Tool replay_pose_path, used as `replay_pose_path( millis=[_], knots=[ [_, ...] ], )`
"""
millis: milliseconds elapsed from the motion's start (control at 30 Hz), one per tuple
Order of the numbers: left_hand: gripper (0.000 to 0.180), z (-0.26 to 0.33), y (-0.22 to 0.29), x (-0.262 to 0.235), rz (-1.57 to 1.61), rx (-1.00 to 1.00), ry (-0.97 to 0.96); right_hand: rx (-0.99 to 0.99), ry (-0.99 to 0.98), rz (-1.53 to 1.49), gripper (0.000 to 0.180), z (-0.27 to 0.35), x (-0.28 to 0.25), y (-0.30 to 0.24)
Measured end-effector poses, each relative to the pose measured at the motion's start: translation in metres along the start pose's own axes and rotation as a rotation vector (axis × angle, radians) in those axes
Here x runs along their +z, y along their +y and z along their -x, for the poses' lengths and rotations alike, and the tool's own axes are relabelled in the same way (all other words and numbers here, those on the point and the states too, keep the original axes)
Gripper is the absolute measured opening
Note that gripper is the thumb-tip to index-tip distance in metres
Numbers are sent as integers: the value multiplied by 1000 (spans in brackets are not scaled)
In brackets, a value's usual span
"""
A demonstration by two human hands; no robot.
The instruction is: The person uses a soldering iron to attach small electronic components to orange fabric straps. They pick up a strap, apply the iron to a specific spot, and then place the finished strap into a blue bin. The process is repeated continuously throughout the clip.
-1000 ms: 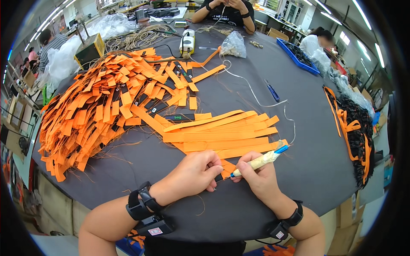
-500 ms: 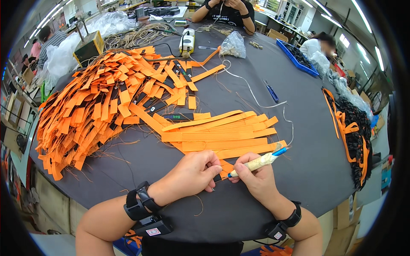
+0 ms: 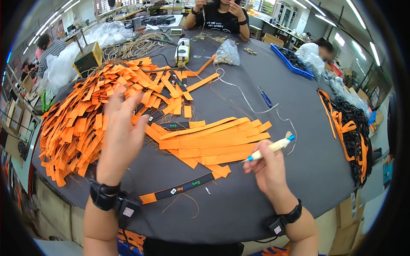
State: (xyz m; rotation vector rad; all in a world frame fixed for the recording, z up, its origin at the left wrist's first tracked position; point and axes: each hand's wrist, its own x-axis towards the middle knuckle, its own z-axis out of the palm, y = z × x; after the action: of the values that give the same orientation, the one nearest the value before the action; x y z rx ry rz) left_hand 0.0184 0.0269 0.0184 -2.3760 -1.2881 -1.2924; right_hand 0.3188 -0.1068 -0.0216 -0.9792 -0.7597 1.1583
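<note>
Dark table (image 3: 239, 205): our left hand (image 3: 121, 132) is raised, open and empty; our right hand (image 3: 267, 168) grips a pen-like tool (image 3: 269, 149); a black-and-orange strap (image 3: 183, 188) lies between them.

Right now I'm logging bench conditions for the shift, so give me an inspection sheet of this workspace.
Surface: dark grey table, bare along the near edge.
Job's things: black strap with orange ends lies flat between the hands; flat stack of orange straps behind it.
Clutter: large heap of orange straps on the left; black and orange bundle on the right; blue tray; clear bag.
Grippers: left hand raised, fingers spread, holding nothing; right hand grips a pale tool with a blue tip.
Cables: white cord curls across the table; thin loose threads near the strap.
Surroundings: other people seated at the far edge.
</note>
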Motion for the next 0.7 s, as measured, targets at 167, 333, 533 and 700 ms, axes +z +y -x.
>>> replay_pose_path(
  millis=[167, 333, 533, 700],
  knots=[
    [38, 16, 35, -50, 72, 78, -705, -127, 129, -73, 25, -10, -13, -18],
    [31, 57, 55, -65, -77, 89, -902, -182, 183, -96, 24, -9, -22, -34],
    [23, 68, 39, -69, 182, -21, -873, -178, 221, -251, 25, -5, -18, -59],
    [18, 40, 54, -103, 12, -17, -676, -317, 217, -374, 26, 6, -31, -93]
  ],
)
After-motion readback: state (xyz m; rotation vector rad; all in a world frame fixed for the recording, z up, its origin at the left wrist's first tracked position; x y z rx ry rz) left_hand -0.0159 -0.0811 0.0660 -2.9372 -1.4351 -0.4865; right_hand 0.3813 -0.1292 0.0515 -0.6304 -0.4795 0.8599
